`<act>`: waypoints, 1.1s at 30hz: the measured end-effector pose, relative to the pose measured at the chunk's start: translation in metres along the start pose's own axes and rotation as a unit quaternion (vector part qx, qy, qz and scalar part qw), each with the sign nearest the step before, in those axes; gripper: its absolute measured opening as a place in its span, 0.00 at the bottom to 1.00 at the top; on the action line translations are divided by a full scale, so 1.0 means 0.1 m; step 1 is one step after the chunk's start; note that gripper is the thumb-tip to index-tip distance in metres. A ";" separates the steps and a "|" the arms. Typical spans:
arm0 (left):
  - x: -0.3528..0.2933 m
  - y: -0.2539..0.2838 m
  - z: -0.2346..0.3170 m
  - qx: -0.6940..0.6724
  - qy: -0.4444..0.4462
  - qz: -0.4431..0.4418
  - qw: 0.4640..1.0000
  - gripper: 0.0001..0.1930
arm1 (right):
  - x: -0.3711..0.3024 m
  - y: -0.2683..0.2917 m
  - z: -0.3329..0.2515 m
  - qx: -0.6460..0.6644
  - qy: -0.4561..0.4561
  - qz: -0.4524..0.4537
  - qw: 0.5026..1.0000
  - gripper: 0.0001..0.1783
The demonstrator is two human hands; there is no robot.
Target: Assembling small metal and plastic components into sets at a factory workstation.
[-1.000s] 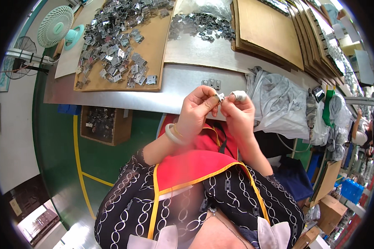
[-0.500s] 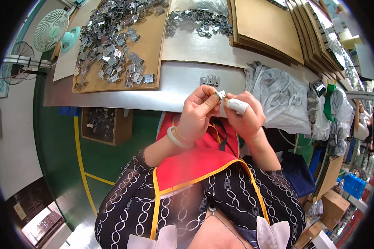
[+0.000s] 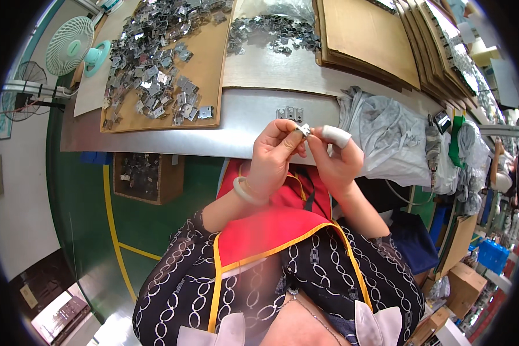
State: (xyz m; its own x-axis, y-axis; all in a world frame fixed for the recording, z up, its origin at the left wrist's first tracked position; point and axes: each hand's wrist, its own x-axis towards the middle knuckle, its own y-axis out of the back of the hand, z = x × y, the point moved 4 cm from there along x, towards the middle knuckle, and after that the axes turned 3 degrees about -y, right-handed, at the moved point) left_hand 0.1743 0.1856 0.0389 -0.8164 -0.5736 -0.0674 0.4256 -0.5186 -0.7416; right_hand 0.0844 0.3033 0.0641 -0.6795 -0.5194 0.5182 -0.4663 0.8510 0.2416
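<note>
A small shiny metal bracket (image 3: 304,130) is held up in front of my chest, just off the table's near edge. My left hand (image 3: 275,151) pinches it between thumb and fingers from the left. From the right, my right hand (image 3: 339,158) has its thumb and fingertips closed at the bracket's other side. A white cover (image 3: 335,136) wraps one finger of that hand. The fingers hide part of the bracket. Just beyond the hands, several similar metal brackets (image 3: 290,113) lie in a row on the metal tabletop (image 3: 248,106).
Loose metal pieces (image 3: 155,75) cover a cardboard sheet at the left; another heap (image 3: 274,32) lies farther back. Stacked cardboard (image 3: 369,34), a grey plastic bag (image 3: 386,132) and a power screwdriver (image 3: 432,144) are at the right. A box of parts (image 3: 150,176) stands below the table.
My right hand has shifted slightly, and its white-covered finger has swung up and outward. My left hand stays almost in place with the bracket.
</note>
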 end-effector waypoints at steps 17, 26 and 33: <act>0.05 0.28 0.22 0.254 -0.151 -0.065 0.953 0.05 | 0.24 -0.16 -0.07 -0.113 0.065 -0.105 0.986 0.23; 0.07 0.42 0.50 0.519 -0.216 -0.190 0.805 0.11 | 0.07 -0.32 0.11 -0.067 -0.060 -0.110 0.990 0.20; 0.68 1.20 1.48 0.801 -0.201 -0.177 0.536 0.17 | 0.05 -0.19 0.29 -0.038 -0.112 -0.085 0.989 0.21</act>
State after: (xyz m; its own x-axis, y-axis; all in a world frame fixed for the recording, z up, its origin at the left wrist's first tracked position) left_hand 0.2277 -0.0099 0.0440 -0.9436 -0.1826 0.2761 0.3237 -0.3352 0.8848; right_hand 0.0738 0.2829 0.0386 -0.7071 -0.6524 0.2728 -0.5463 0.7489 0.3750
